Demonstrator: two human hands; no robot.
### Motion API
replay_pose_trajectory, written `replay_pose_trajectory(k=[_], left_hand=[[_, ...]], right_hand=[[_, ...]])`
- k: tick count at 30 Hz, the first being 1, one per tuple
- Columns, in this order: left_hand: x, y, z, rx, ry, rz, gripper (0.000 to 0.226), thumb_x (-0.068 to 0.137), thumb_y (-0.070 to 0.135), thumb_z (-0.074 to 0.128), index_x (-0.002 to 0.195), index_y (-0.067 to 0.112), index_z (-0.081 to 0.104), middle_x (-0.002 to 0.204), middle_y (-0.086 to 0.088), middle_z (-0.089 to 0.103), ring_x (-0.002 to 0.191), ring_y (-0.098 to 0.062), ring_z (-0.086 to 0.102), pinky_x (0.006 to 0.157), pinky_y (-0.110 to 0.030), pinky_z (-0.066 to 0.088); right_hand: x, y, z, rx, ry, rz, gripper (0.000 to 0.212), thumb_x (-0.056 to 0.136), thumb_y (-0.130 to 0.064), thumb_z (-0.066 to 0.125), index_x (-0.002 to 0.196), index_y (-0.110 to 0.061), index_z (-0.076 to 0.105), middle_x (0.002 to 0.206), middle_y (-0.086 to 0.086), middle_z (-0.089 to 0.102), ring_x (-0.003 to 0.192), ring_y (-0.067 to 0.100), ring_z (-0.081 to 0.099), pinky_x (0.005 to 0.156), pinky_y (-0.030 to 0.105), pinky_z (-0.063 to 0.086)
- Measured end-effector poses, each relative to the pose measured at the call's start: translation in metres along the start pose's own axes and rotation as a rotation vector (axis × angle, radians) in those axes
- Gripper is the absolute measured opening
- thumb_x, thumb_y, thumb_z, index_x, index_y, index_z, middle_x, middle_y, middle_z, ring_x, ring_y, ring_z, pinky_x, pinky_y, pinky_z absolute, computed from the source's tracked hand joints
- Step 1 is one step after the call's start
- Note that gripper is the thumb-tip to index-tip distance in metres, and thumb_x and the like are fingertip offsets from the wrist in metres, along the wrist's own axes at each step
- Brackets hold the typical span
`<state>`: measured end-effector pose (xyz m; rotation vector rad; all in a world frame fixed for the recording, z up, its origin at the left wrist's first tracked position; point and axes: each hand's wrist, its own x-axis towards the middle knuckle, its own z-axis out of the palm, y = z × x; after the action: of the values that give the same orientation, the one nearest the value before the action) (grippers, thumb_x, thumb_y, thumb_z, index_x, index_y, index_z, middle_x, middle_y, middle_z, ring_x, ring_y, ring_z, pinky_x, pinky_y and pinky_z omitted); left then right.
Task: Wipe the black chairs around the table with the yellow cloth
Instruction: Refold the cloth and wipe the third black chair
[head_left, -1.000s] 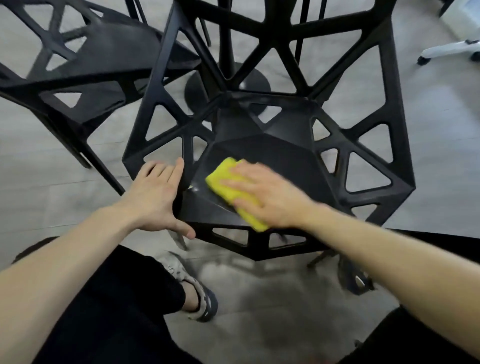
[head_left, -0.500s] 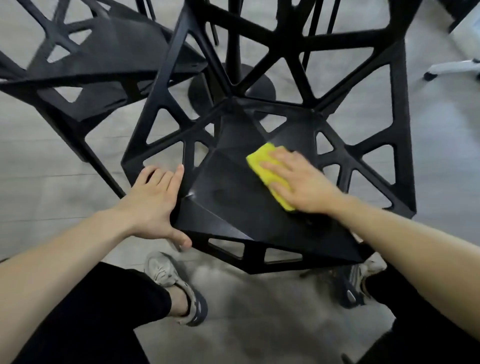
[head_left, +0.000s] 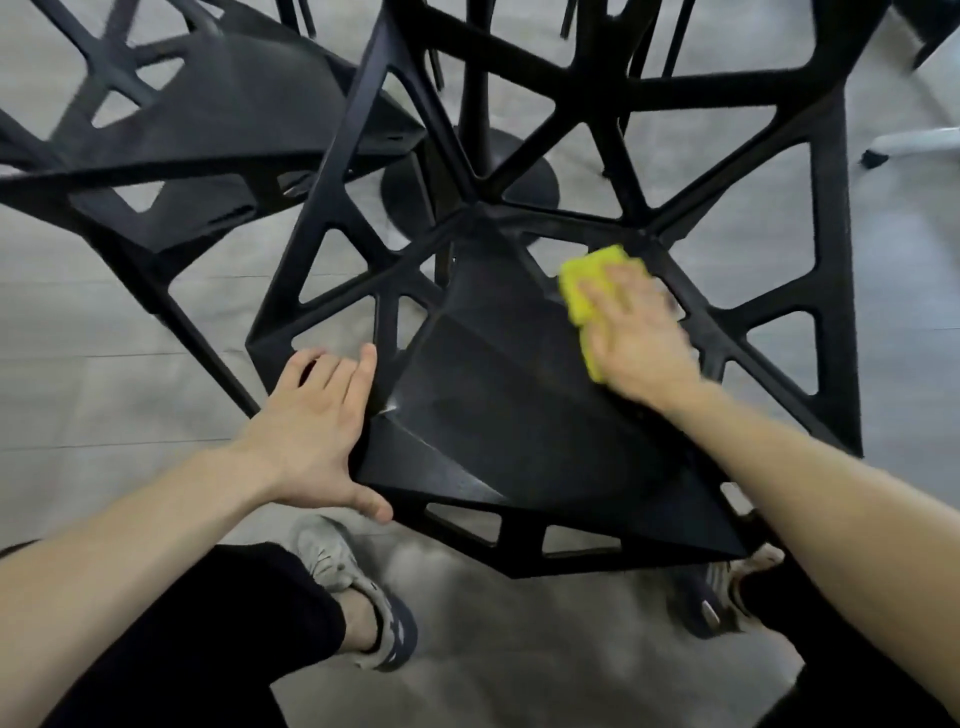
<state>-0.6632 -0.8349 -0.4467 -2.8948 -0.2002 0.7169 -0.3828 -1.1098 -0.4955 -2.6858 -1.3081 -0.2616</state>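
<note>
A black chair (head_left: 498, 415) with an angular seat and cut-out frame stands right below me. My right hand (head_left: 634, 338) lies flat on the folded yellow cloth (head_left: 587, 286) and presses it on the far right part of the seat, near the backrest. Most of the cloth is hidden under the palm. My left hand (head_left: 317, 431) rests with straight fingers on the seat's left edge, thumb at the front corner.
A second black chair (head_left: 197, 119) stands at the upper left, close to the first. The black table's post and round base (head_left: 524, 171) show behind the backrest. A white chair base with a castor (head_left: 909, 143) sits at the far right. My feet are under the seat's front.
My right hand has slid the yellow cloth from the seat's front left across to the far right by the backrest. The left hand has stayed on the seat's left edge.
</note>
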Motion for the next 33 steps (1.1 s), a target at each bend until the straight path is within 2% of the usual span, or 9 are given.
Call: replay_pose_trajectory(k=[3, 7, 10, 13, 17, 21, 27, 31, 33], left_hand=[[0.0, 0.002, 0.0, 0.009, 0.014, -0.004, 0.185, 0.035, 0.121, 0.022, 0.166, -0.004, -0.014, 0.163, -0.011, 0.032, 0.155, -0.033, 0.023, 0.133, -0.051, 0.003], [-0.001, 0.002, -0.001, 0.019, 0.019, -0.001, 0.185, 0.037, 0.121, 0.024, 0.166, -0.006, -0.014, 0.162, -0.014, 0.035, 0.155, -0.035, 0.025, 0.133, -0.051, -0.001], [0.0, 0.002, 0.0, 0.013, 0.021, -0.001, 0.186, 0.034, 0.122, 0.02, 0.166, -0.005, -0.014, 0.16, -0.013, 0.037, 0.153, -0.035, 0.026, 0.133, -0.051, 0.0], [0.0, 0.002, -0.001, -0.019, 0.006, 0.0, 0.186, 0.035, 0.122, 0.025, 0.166, -0.003, -0.016, 0.165, -0.013, 0.03, 0.157, -0.034, 0.021, 0.133, -0.051, 0.001], [0.0, 0.002, -0.004, -0.039, -0.001, 0.004, 0.184, 0.038, 0.12, 0.032, 0.166, -0.002, -0.019, 0.169, -0.013, 0.025, 0.158, -0.034, 0.018, 0.134, -0.05, -0.002], [-0.002, 0.004, -0.011, -0.047, -0.023, 0.011, 0.182, 0.042, 0.118, 0.038, 0.166, -0.002, -0.018, 0.168, -0.012, 0.025, 0.157, -0.033, 0.019, 0.133, -0.049, -0.002], [-0.002, 0.005, -0.018, -0.071, -0.021, -0.023, 0.183, 0.041, 0.117, 0.046, 0.168, 0.0, -0.015, 0.172, -0.015, 0.022, 0.159, -0.035, 0.017, 0.133, -0.048, 0.002], [-0.004, 0.006, -0.013, -0.07, 0.037, -0.042, 0.177, 0.044, 0.114, 0.05, 0.17, 0.003, -0.008, 0.175, -0.016, 0.019, 0.163, -0.036, 0.013, 0.135, -0.048, 0.004], [-0.011, 0.013, -0.009, -0.057, 0.152, -0.021, 0.164, 0.054, 0.108, 0.057, 0.172, 0.008, 0.003, 0.174, -0.016, 0.019, 0.164, -0.037, 0.012, 0.135, -0.05, 0.007]], right_hand=[[0.054, -0.011, 0.018, 0.043, 0.04, 0.368, 0.062, 0.103, -0.037, 0.039, 0.161, -0.014, 0.041, 0.164, 0.024, 0.039, 0.153, 0.046, 0.033, 0.125, 0.06, 0.025], [0.114, -0.124, 0.043, 0.138, 0.12, 0.186, 0.062, 0.099, -0.031, 0.052, 0.158, -0.013, 0.048, 0.158, 0.023, 0.048, 0.149, 0.044, 0.041, 0.124, 0.059, 0.029], [0.12, -0.12, 0.036, 0.171, 0.048, 0.056, 0.063, 0.099, -0.035, 0.049, 0.161, -0.023, 0.044, 0.162, 0.015, 0.046, 0.153, 0.036, 0.037, 0.127, 0.054, 0.024], [0.082, -0.049, 0.03, 0.135, -0.028, -0.032, 0.062, 0.098, -0.037, 0.05, 0.159, -0.026, 0.048, 0.162, 0.012, 0.046, 0.153, 0.035, 0.037, 0.126, 0.055, 0.027], [0.009, 0.01, -0.001, 0.144, -0.058, 0.173, 0.059, 0.1, -0.039, 0.05, 0.158, -0.025, 0.047, 0.164, 0.013, 0.042, 0.154, 0.038, 0.034, 0.126, 0.058, 0.026], [-0.05, -0.058, -0.017, 0.164, -0.141, 0.281, 0.064, 0.096, -0.044, 0.037, 0.155, -0.025, 0.053, 0.165, 0.013, 0.042, 0.154, 0.037, 0.034, 0.126, 0.057, 0.022], [-0.108, -0.175, -0.043, 0.147, -0.076, 0.193, 0.059, 0.097, -0.056, 0.044, 0.151, -0.032, 0.051, 0.163, 0.006, 0.042, 0.15, 0.032, 0.035, 0.121, 0.057, 0.027], [-0.14, -0.152, -0.059, 0.092, -0.085, 0.049, 0.063, 0.094, -0.059, 0.052, 0.153, -0.039, 0.048, 0.16, -0.001, 0.045, 0.148, 0.025, 0.039, 0.123, 0.06, 0.026], [-0.163, -0.107, -0.064, 0.035, -0.064, 0.103, 0.064, 0.094, -0.063, 0.052, 0.152, -0.039, 0.05, 0.156, -0.002, 0.048, 0.146, 0.023, 0.043, 0.127, 0.062, 0.019]])
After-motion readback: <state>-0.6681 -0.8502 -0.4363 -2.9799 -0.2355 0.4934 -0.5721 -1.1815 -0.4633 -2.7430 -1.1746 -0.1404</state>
